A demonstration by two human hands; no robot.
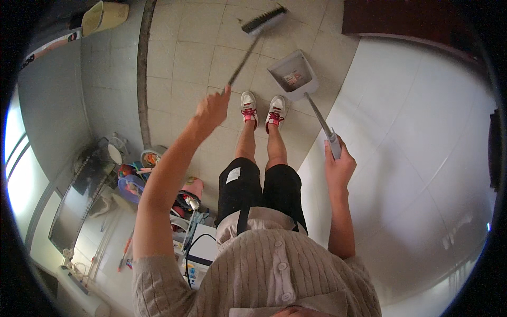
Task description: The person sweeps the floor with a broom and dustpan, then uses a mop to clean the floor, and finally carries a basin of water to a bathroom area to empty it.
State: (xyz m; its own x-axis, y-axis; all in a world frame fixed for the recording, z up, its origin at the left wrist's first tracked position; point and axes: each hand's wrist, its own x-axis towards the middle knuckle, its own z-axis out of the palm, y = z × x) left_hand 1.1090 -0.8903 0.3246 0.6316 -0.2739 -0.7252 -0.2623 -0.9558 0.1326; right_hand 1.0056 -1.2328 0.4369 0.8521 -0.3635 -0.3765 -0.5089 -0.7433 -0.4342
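Note:
My left hand (214, 110) is closed around the handle of a broom (242, 61), whose dark bristle head (264, 20) lies on the tiled floor ahead of my feet, blurred a little. In my right hand (341, 160) is the grey handle of a long-handled dustpan (303, 85). The pan rests on the floor just ahead of my right shoe, its mouth facing away to the left, with a small reddish-and-white scrap (292, 78) inside. The broom head and the pan are apart. Some small dark debris is near the left end of the bristles.
A white tiled wall (396, 119) runs along my right, with a dark red-brown panel (396, 18) beyond it. Tubs, a purple basin (131, 188) and other household items crowd the left side. A dark threshold strip (143, 79) crosses the floor; a cream basket (105, 18) stands at upper left.

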